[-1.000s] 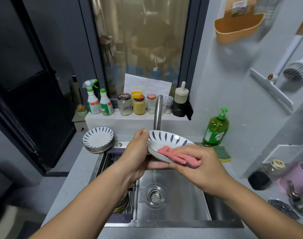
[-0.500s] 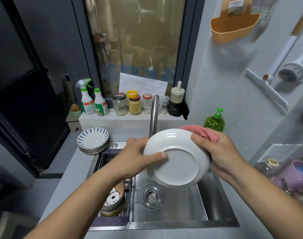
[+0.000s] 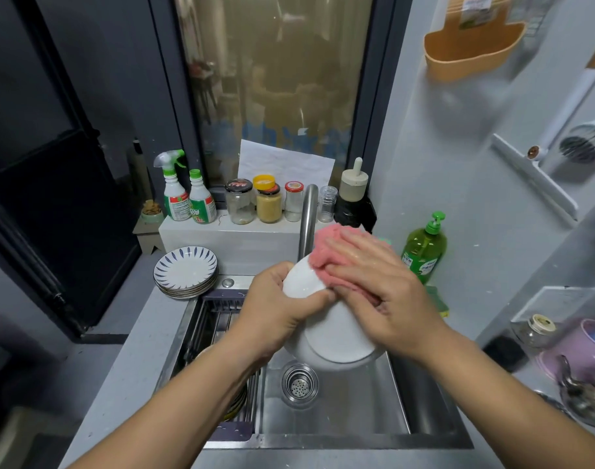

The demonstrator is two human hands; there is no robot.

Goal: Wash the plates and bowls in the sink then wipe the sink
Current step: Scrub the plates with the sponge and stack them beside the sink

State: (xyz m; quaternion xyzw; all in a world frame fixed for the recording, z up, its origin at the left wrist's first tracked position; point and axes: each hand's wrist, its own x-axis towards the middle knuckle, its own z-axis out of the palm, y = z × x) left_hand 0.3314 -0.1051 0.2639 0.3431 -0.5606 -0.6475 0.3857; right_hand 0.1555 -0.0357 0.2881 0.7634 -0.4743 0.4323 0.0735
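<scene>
**Asker:** Steel sink (image 3: 343,421) first: what was in it?

**Me:** A rack (image 3: 221,311) ran along its left side with some dishes (image 3: 237,402) in it, mostly hidden under my left forearm.

**Asker:** And the plate you were washing?

**Me:** The white plate (image 3: 336,343) was over the basin, tilted, with its underside facing me. A stack of blue-patterned plates (image 3: 186,272) sat on the counter at the sink's back left corner, well apart from it.

**Asker:** How were you holding it?

**Me:** My left hand (image 3: 282,306) gripped the plate's upper left rim, with the fingers curled over the edge and the thumb across the underside. My right hand (image 3: 380,292) grasped nothing. It lay flat, fingers spread, pressing the pink cloth (image 3: 326,253) onto the upper part of the underside.

**Asker:** Anything smaller nearby?

**Me:** A green soap bottle (image 3: 424,248) stood by the right wall, and the tap (image 3: 308,214) rose just behind the plate. The drain strainer (image 3: 299,384) sat below the plate's lower edge.
</scene>
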